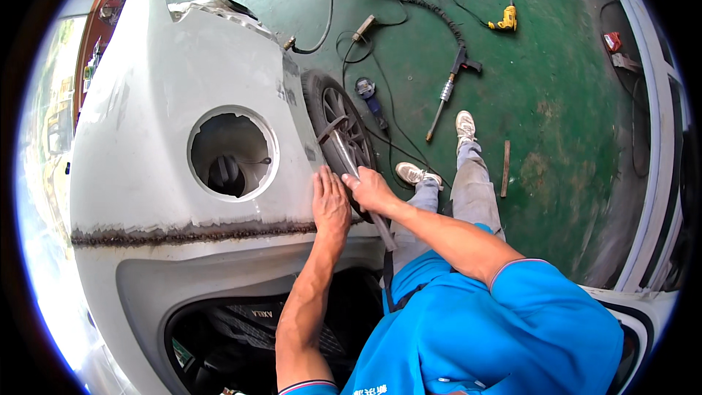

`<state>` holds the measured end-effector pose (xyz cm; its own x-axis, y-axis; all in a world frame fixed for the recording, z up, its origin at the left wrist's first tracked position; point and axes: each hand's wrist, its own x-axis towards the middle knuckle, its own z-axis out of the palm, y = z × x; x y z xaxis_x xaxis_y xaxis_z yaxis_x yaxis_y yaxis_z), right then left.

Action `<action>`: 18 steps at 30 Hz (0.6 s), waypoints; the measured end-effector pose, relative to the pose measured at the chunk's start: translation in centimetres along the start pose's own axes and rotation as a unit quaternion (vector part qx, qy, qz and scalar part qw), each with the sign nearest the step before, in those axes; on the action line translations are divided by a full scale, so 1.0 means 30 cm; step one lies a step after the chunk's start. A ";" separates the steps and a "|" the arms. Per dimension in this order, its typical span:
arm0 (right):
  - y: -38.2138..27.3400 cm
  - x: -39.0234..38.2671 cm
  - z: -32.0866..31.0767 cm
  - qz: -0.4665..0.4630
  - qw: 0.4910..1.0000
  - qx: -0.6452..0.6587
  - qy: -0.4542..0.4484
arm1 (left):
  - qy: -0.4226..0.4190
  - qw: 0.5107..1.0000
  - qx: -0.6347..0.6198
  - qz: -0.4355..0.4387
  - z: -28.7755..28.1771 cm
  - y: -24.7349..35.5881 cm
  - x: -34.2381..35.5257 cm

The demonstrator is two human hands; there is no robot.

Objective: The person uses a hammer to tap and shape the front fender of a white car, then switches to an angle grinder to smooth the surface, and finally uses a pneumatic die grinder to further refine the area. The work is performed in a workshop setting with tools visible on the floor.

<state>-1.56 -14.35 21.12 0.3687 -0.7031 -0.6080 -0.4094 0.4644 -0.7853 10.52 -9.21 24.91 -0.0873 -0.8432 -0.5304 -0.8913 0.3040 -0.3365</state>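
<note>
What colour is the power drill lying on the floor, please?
The power drill is mainly yellow, seen best in the head view.

A car-body workshop: rough-seamed grey car panel (139, 146), yellow drill (506, 20) and grinder (373, 104) on green floor (545, 58).

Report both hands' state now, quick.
Left hand: open, fingers extended, laid against the grey car panel, holding nothing visible.
Right hand: closed, gripping the handle of a hammer.

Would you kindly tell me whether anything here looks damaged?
Yes: below the round opening in this picture, a brown seam crosses the pale car panel; its ragged upper edge looks odd against the smoother surface.
</note>
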 end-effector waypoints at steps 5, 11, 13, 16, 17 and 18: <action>0.091 0.011 0.055 -0.112 0.986 -0.057 0.108 | 0.008 1.000 -0.007 0.010 -0.010 0.001 0.015; 0.024 0.035 0.029 -0.039 0.991 0.021 0.128 | 0.020 1.000 0.000 -0.002 0.000 0.000 0.005; -0.013 0.030 0.009 -0.020 0.999 -0.021 0.040 | 0.031 1.000 -0.008 -0.001 0.007 -0.005 0.006; -0.053 0.034 -0.030 0.003 1.000 -0.012 0.018 | 0.039 0.999 -0.022 0.001 0.013 -0.004 0.003; -0.062 0.042 -0.025 0.004 0.999 -0.001 0.048 | 0.034 0.999 -0.020 0.001 0.011 -0.006 0.009; -0.073 0.043 -0.020 0.005 0.997 0.012 0.077 | 0.029 0.999 -0.017 0.001 0.010 -0.007 0.010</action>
<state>-0.68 -16.59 22.13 0.2309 -0.7718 -0.5924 -0.3924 0.4833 -0.7826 10.82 -9.42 24.60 -0.1134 -0.8669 -0.4853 -0.9057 0.2911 -0.3083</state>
